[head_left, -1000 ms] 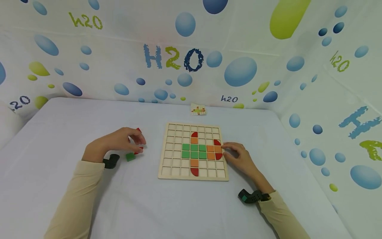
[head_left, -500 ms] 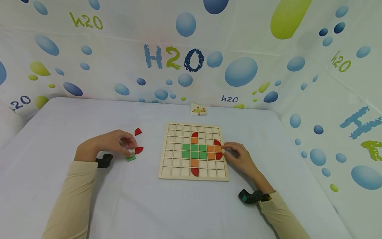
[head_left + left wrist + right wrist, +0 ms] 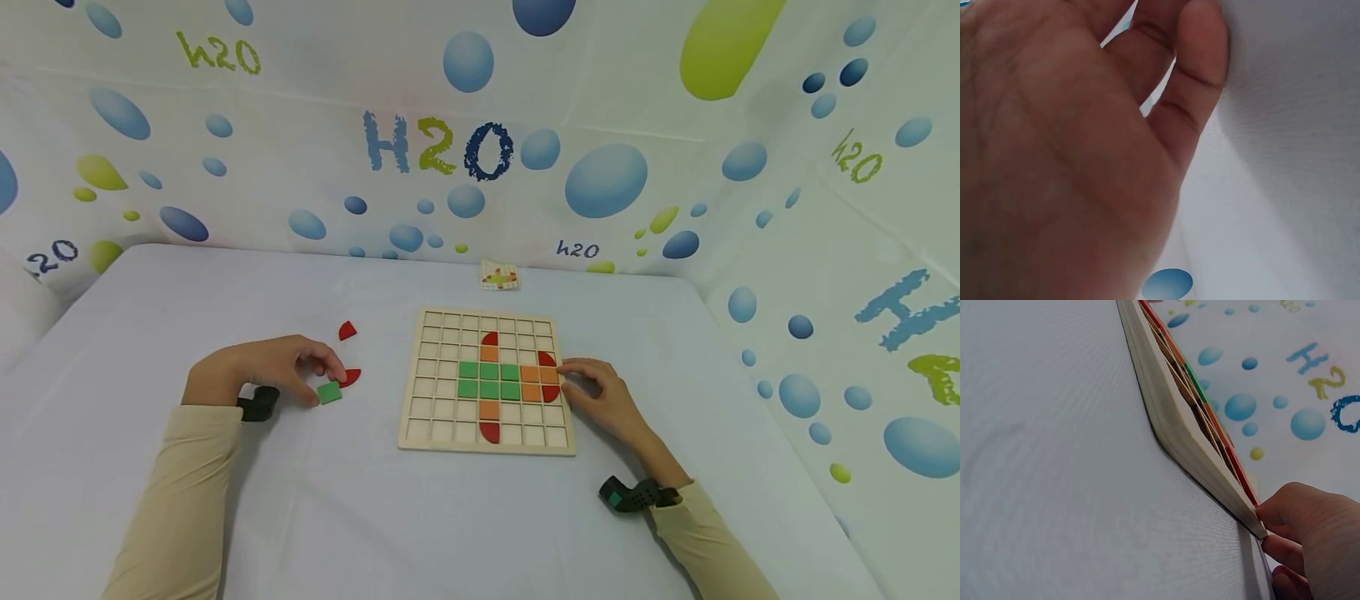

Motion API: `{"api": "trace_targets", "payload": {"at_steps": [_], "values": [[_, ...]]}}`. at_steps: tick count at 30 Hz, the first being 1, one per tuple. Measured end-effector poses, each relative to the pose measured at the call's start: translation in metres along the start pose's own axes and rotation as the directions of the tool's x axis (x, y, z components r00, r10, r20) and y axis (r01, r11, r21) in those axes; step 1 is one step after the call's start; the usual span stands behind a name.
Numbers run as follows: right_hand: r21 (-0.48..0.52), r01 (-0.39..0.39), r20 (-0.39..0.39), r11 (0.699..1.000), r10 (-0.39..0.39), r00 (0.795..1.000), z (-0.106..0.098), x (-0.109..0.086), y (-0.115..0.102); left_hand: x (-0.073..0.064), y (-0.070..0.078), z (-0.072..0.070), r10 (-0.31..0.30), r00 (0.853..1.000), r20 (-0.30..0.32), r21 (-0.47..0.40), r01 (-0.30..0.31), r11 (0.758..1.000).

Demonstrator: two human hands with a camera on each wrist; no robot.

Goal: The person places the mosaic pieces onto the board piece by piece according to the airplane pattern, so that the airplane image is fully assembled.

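A green square tile (image 3: 329,392) lies on the white cloth beside my left hand (image 3: 273,371). My left thumb is at its left edge, and the bent fingers reach over its far side to a red quarter-circle piece (image 3: 350,377). In the left wrist view the palm (image 3: 1066,144) fills much of the picture, and no tile shows there. My right hand (image 3: 607,398) touches the right edge of a wooden grid board (image 3: 442,437) with thumb and fingertips. Green squares (image 3: 488,389), orange squares (image 3: 489,409) and red quarter-circles (image 3: 490,432) sit in the board's cells.
Another red piece (image 3: 347,331) lies beyond my left hand. A small pattern card (image 3: 499,275) is at the table's far edge. Printed white fabric (image 3: 300,125) hangs behind and at the right. A black wrist camera (image 3: 637,493) is on my right wrist.
My left hand has drawn back left from the red pieces to the green tile, uncovering both red pieces. Its thumb has slid off the tile's top to its left edge. My right hand stays put.
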State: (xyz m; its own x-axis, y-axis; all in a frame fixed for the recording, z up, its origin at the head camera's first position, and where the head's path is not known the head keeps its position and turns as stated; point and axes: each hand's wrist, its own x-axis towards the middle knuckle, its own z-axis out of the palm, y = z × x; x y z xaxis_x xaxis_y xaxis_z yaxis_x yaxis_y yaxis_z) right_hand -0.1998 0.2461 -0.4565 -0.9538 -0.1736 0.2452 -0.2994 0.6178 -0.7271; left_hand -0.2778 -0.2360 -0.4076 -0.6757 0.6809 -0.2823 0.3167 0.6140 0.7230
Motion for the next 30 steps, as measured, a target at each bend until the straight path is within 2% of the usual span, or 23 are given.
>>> {"api": "trace_targets", "payload": {"at_steps": [14, 20, 30], "values": [[0.011, 0.011, 0.001, 1.000, -0.011, 1.000, 0.000, -0.001, 0.002, 0.004, 0.001, 0.003, 0.066, 0.998, -0.020, -0.026, -0.067, 0.997], [0.005, 0.018, -0.002, 1.000, -0.018, 1.000, 0.000, -0.002, 0.002, 0.007, 0.003, 0.006, 0.106, 0.992, -0.068, 0.038, -0.104, 0.994], [-0.004, 0.024, -0.006, 1.000, -0.024, 1.000, 0.000, -0.001, 0.002, 0.015, 0.009, 0.012, 0.117, 0.984, -0.135, 0.111, -0.102, 0.988]]}}
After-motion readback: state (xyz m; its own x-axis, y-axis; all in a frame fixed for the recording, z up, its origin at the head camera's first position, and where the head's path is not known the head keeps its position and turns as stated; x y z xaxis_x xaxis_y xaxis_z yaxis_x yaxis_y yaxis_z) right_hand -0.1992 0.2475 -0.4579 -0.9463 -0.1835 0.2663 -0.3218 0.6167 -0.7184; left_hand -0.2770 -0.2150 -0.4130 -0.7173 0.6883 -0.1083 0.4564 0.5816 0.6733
